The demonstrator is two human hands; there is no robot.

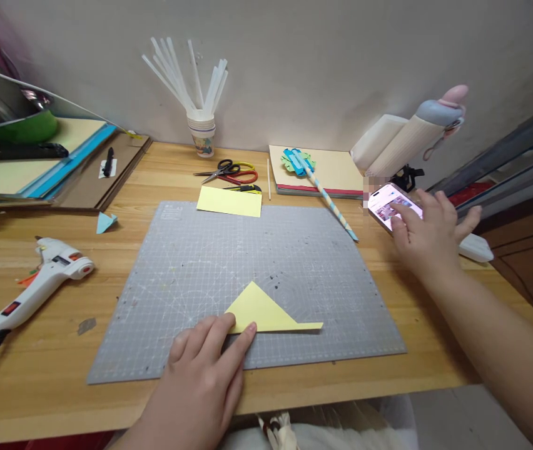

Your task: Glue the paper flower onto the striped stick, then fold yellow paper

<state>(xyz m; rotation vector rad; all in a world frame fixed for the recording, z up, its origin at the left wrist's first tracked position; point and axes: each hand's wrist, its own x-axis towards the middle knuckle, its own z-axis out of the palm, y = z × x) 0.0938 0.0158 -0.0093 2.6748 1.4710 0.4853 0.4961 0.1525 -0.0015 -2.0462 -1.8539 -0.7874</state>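
Observation:
My left hand (210, 359) holds the folded yellow paper (266, 310) by its lower left part, with the thumb on top and the other fingers curled beside it. The paper has a triangular peak and a narrow strip running out to the right, and it lies on the grey cutting mat (332, 269). Over at the right, my right hand (428, 231) is at a smartphone (393, 206) with a lit screen. Its index finger and thumb touch the screen, while the other fingers are spread apart, gripping nothing.
A yellow paper strip (229, 202), a craft knife (248, 188) and scissors (224, 170) lie behind the mat. A striped paper stick (329, 200) rests partly on a paper stack (336, 165). On the left is a glue gun (45, 281); a cup (201, 137) holds straws.

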